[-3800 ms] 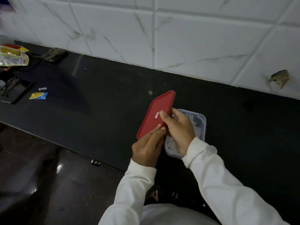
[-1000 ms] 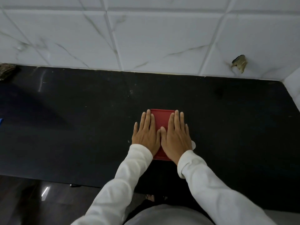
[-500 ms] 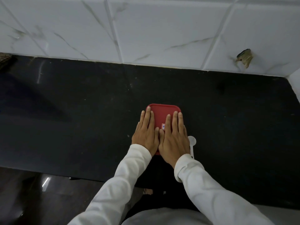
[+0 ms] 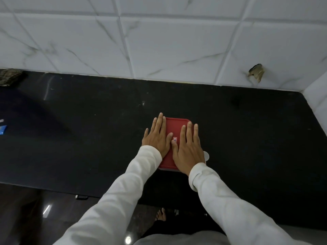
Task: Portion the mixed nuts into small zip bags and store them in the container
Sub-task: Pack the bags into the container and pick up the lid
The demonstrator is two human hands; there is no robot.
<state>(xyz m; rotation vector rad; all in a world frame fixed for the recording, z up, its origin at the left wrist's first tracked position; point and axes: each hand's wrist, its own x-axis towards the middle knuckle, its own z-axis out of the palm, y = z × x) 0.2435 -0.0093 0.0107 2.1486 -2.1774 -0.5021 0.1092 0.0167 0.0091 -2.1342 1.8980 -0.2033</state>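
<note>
Red lid [image 4: 174, 128] at frame centre, capping container [image 4: 167, 169] on black counter [image 4: 88, 138]. Your left hand [image 4: 156, 138] and right hand [image 4: 188, 149] lie flat on lid, fingers straight, gripping nothing. Press evenly; work palms toward each corner; check rim seats all round.

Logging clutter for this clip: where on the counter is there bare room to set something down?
Bare black counter runs from the red lid right to the side wall, and left to the blue packet. Crowded only at the lid, under left hand and right hand.
</note>
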